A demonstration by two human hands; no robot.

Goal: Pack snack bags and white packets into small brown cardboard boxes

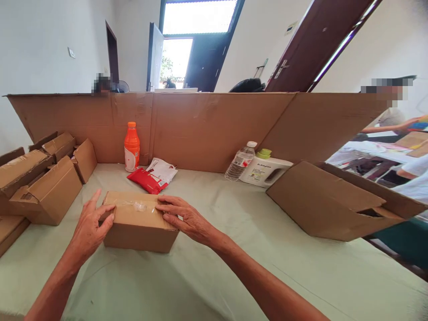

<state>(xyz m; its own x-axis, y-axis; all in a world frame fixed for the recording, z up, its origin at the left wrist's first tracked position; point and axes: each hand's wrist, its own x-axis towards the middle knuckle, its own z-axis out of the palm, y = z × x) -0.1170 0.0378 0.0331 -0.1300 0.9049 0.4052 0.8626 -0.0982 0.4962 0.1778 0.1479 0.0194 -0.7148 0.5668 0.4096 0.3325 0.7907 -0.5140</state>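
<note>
A closed cardboard box (140, 237) sits on the cloth-covered table in front of me, with clear tape across its top. At its left end, my left hand (92, 223) has its fingers spread; the fingertips and thumb touch the upper left edge. My right hand (187, 218) lies over the upper right edge, fingers stretched out and apart on the lid. Its thumb is hard to make out. Just behind the box are a red packet (145, 179) and a white packet (162, 171), partly overlapping. An orange bottle (132, 149) stands upright behind them.
Several open cardboard boxes (50, 191) crowd the left side. Toward the back right, a clear plastic bottle (239, 164) leans beside a white jug (259, 171) with a green cap. A larger carton (321, 205) lies at right. A cardboard partition (214, 129) closes the back; people are beyond it.
</note>
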